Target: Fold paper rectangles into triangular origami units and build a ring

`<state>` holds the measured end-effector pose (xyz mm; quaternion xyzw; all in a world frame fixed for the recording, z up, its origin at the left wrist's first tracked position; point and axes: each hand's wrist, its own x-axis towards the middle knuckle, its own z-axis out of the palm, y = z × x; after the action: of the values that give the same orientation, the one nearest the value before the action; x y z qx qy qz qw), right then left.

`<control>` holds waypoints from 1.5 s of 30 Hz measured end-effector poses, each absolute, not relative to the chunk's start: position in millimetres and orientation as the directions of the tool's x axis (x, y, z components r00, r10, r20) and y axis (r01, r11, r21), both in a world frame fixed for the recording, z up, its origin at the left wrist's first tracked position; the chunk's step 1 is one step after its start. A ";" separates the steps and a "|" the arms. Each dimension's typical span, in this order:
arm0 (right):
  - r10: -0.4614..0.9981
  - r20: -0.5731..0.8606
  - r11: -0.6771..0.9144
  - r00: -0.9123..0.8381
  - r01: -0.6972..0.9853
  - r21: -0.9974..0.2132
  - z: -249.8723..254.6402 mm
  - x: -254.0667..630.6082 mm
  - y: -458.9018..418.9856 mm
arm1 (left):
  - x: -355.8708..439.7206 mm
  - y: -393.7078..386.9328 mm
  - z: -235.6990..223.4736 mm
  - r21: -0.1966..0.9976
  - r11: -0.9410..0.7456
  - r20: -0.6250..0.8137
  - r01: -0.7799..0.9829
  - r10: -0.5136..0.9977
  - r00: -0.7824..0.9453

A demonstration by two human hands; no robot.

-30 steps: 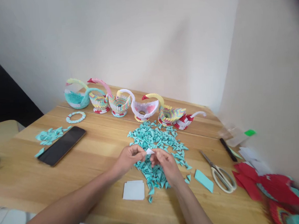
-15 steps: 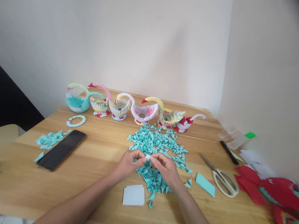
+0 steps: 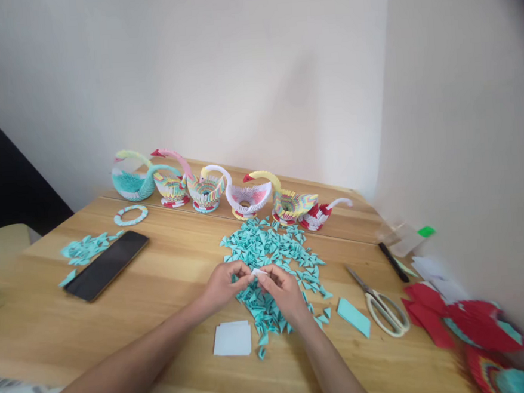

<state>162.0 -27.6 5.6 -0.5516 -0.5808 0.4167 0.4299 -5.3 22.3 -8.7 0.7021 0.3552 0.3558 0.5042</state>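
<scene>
My left hand (image 3: 225, 283) and my right hand (image 3: 281, 289) meet over a wooden table (image 3: 169, 275), both pinching one small white folded paper piece (image 3: 258, 273) between their fingertips. Under and behind the hands lies a heap of teal folded paper triangles (image 3: 270, 253). A short stack of white paper slips (image 3: 233, 338) lies just in front of my left wrist. A teal paper rectangle (image 3: 353, 317) rests to the right of my right wrist.
Several paper swans (image 3: 225, 190) stand in a row along the wall. A black phone (image 3: 106, 265), a teal paper ring (image 3: 131, 215) and a smaller teal pile (image 3: 84, 248) lie left. Scissors (image 3: 381, 305), a black pen (image 3: 392, 253) and red paper (image 3: 459, 320) lie right.
The hands have drawn closer together around the white piece, which looks more folded. The view has shifted slightly; the objects on the table stay put.
</scene>
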 end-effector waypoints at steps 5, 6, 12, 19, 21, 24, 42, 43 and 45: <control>0.999 0.050 0.053 -0.020 0.286 -0.957 6.6 164.0 -27.1 | -4.2 18.5 -4.5 0.975 -0.217 0.156 0.058 0.840 0.520; 0.998 0.054 0.057 -0.019 0.293 -0.954 7.1 164.3 -27.4 | -4.3 18.7 -3.4 0.975 -0.218 0.163 0.045 0.835 0.525; 0.997 0.062 0.074 -0.046 0.339 -0.938 8.9 163.7 -29.9 | -6.9 22.3 0.1 0.978 -0.204 0.158 0.035 0.844 0.513; 0.998 0.065 0.065 -0.008 0.263 -0.963 16.2 163.8 -30.7 | -4.9 17.6 -2.5 0.939 -0.308 0.208 0.156 0.866 0.454; 0.998 0.065 0.062 0.000 0.285 -0.957 14.6 162.7 -30.6 | -3.7 15.9 -5.0 0.916 -0.353 0.234 0.194 0.859 0.455; 0.998 0.064 0.054 0.025 0.300 -0.952 9.8 161.2 -30.1 | -2.7 14.8 -7.1 0.890 -0.394 0.261 0.230 0.853 0.453; 1.000 0.016 0.013 0.016 0.144 -0.990 8.5 164.6 -28.3 | -4.3 23.3 -4.1 0.974 0.175 -0.071 -0.146 0.842 0.535; 1.000 0.018 0.015 0.019 0.144 -0.989 8.4 164.3 -28.1 | -4.3 23.1 -3.3 0.973 0.176 -0.069 -0.149 0.840 0.537; 0.999 0.023 0.019 0.025 0.147 -0.989 8.3 163.7 -28.0 | -4.1 22.9 -2.7 0.973 0.169 -0.060 -0.157 0.842 0.536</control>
<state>163.7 -28.0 8.3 -0.5368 -0.5339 0.4500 0.4736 -4.1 22.9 -2.7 0.5347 0.3202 0.3596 0.6944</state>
